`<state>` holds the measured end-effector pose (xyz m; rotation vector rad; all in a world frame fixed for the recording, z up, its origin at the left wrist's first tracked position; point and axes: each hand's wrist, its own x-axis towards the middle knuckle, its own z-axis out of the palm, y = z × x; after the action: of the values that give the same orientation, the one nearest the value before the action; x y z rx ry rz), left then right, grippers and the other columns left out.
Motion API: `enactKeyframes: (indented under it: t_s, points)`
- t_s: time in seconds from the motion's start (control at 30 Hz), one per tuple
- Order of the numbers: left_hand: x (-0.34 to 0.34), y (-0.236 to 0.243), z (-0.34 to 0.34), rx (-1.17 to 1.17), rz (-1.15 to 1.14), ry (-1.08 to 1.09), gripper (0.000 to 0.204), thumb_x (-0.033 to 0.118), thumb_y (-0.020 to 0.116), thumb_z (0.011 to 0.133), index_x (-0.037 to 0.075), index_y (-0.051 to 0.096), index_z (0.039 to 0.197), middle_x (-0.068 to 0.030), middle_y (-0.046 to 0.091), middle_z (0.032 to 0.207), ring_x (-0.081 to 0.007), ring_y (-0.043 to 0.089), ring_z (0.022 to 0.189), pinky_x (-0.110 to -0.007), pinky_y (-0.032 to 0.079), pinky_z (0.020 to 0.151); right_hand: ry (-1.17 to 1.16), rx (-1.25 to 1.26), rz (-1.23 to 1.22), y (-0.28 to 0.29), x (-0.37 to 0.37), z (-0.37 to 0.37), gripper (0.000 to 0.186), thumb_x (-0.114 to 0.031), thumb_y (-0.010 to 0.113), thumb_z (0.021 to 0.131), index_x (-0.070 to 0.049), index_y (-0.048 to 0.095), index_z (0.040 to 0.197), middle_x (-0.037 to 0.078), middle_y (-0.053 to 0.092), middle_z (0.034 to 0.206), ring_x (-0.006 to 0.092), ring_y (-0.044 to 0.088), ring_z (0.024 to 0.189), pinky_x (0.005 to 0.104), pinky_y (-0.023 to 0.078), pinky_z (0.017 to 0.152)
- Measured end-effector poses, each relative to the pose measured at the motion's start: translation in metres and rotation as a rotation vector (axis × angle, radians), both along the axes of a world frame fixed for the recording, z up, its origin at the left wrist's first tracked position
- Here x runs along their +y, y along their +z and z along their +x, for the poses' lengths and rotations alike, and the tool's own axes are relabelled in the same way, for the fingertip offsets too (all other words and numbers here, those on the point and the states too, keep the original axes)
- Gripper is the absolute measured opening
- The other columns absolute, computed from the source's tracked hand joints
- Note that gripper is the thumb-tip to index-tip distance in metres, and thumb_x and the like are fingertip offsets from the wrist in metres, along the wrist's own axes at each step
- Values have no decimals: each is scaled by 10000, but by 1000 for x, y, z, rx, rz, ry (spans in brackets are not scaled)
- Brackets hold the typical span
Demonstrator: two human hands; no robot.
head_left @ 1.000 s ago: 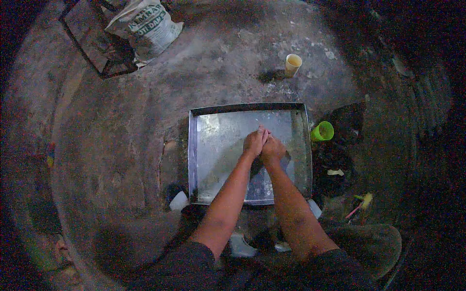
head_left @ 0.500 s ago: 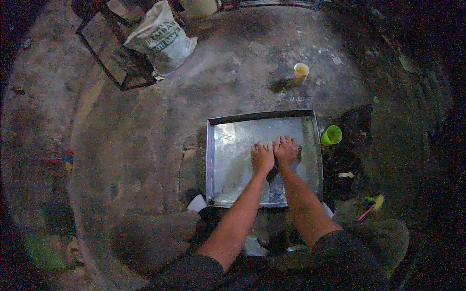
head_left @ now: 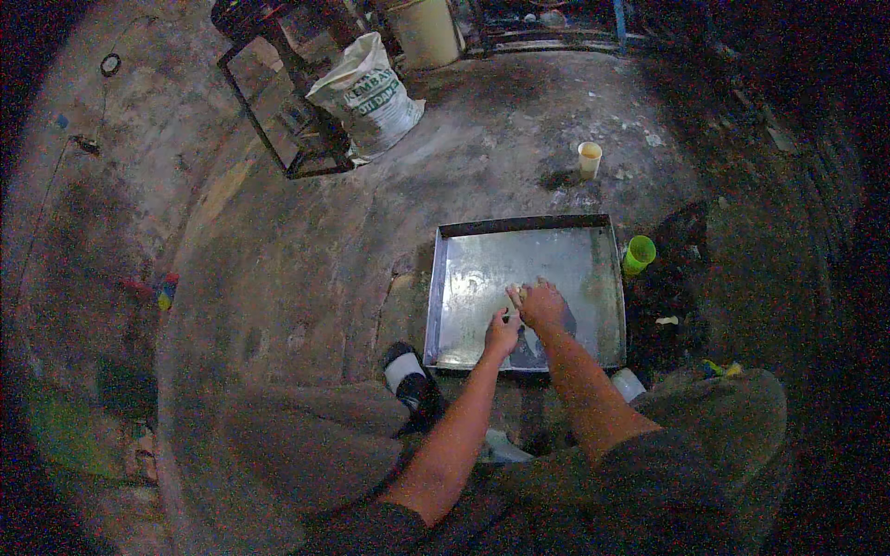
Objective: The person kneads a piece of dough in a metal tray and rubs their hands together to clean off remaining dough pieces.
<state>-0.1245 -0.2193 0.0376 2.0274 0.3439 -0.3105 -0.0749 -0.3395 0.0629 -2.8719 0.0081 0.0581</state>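
A square, shallow metal tray (head_left: pixel 575 250) with raised walls lies on the floor in front of me. Over its near half, my left hand (head_left: pixel 502 334) has its fingers curled in, close against the right hand. Slightly farther out, my right hand (head_left: pixel 542 306) bends its fingers toward the left, pinched together. Something small and pale may be between the fingertips, but it is too small and blurred to name. The shiny tray bottom reflects the hands and arms.
A green plastic cup (head_left: pixel 639 255) stands just right of the tray. Farther out is a pale yellow cup (head_left: pixel 590 161). A white printed sack (head_left: pixel 375 102) leans by a dark frame (head_left: pixel 269 120) at the far left, near a beige bin (head_left: pixel 425 32). My legs flank the tray's near side.
The view has shifted, so the tray sits farther right. My hands, side by side with knuckles up before, now have the left one lower and the right one's fingers turned leftward.
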Motion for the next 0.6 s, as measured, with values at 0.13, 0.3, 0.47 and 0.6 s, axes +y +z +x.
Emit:
enactKeyframes:
  t_s: [0.13, 0.3, 0.47, 0.6]
  points:
    - [31, -3, -10, 36, -64, -8, 598, 419, 533, 871, 5, 438, 1291, -209, 560, 1204, -331, 543, 1115, -389, 421, 938, -59, 19, -5, 23, 39, -7, 553, -538, 540, 823, -99, 598, 1155, 188, 537, 1190, 392, 496, 1120, 487, 456, 862]
    - [30, 16, -8, 140, 523, -252, 636, 369, 533, 862, 62, 343, 1386, -183, 278, 1452, -330, 271, 1341, -482, 271, 1058, -59, -145, -309, -36, 11, -10, 524, -426, 663, 747, -75, 555, 1121, 193, 548, 1160, 404, 504, 1098, 494, 460, 831]
    - [58, -37, -17, 187, 598, -263, 772, 348, 527, 846, 126, 139, 1475, -177, 37, 1532, -378, 82, 1401, -564, 103, 1096, -77, 350, -1, -6, 39, 11, 560, -303, 679, 711, -76, 523, 1199, 218, 551, 1159, 406, 474, 1160, 476, 429, 920]
    - [34, -28, -27, 177, 766, -365, 780, 332, 537, 835, 130, 142, 1476, -182, 47, 1530, -407, 122, 1386, -587, 103, 1085, -61, 235, 57, -6, 39, 34, 510, -265, 659, 734, -65, 527, 1185, 242, 523, 1197, 396, 457, 1187, 458, 403, 961]
